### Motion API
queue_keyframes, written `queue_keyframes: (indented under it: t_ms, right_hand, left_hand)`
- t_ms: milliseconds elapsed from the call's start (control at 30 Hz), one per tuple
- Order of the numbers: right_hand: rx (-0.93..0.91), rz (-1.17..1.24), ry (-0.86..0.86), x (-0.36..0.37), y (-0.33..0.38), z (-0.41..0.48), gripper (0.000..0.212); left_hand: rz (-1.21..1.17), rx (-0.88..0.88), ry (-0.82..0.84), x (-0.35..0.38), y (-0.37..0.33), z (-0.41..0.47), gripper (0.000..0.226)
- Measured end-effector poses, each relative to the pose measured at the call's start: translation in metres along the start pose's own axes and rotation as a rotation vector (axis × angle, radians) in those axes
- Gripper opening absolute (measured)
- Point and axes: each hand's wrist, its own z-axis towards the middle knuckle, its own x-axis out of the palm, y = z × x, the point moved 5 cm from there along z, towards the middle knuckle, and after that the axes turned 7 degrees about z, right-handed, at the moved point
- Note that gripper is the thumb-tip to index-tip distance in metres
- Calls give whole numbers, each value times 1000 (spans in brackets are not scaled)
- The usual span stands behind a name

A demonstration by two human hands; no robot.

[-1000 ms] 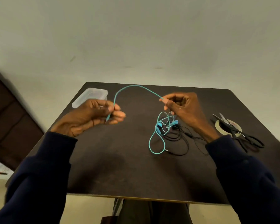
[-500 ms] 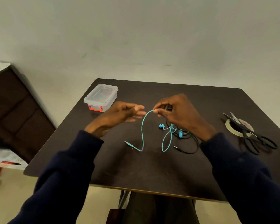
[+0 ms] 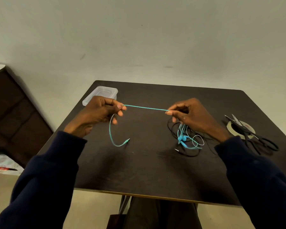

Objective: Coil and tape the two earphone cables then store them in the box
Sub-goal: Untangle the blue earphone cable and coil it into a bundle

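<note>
A teal earphone cable (image 3: 145, 107) is stretched straight between my two hands above the dark table (image 3: 147, 176). My left hand (image 3: 97, 114) pinches it at the left; its plug end curves down to the tabletop. My right hand (image 3: 191, 116) pinches it at the right, and the earbud end hangs below in loose loops. A black earphone cable (image 3: 188, 154) lies tangled on the table under my right hand, mixed with the teal loops. The clear plastic box (image 3: 102, 94) sits at the table's far left corner, partly hidden by my left hand.
Black scissors (image 3: 253, 134) lie across a roll of tape (image 3: 232, 128) near the table's right edge. A dark wooden cabinet (image 3: 12, 116) stands to the left on the floor. The wall rises just behind the table.
My hands, close together half a second ago, have moved apart and pulled a length of teal cable taut between them. The plug end slid left on the table.
</note>
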Motion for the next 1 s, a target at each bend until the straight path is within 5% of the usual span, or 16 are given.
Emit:
queue_keyframes:
  t_ms: [167,433,700,1000]
  right_hand:
    - [-28,77,-134,0,5,8,12]
    - [-82,20,-60,14,12,10,16]
    - [-101,-84,11,46,14,18,7]
    - [-112,-173,44,63,19,26,9]
  left_hand:
    - [19,-99,143,35,23,-2,19]
    - [-481,-121,166,87,47,9,17]
    - [-69,34,87,50,56,8,26]
    - [-34,239,98,54,27,4,27]
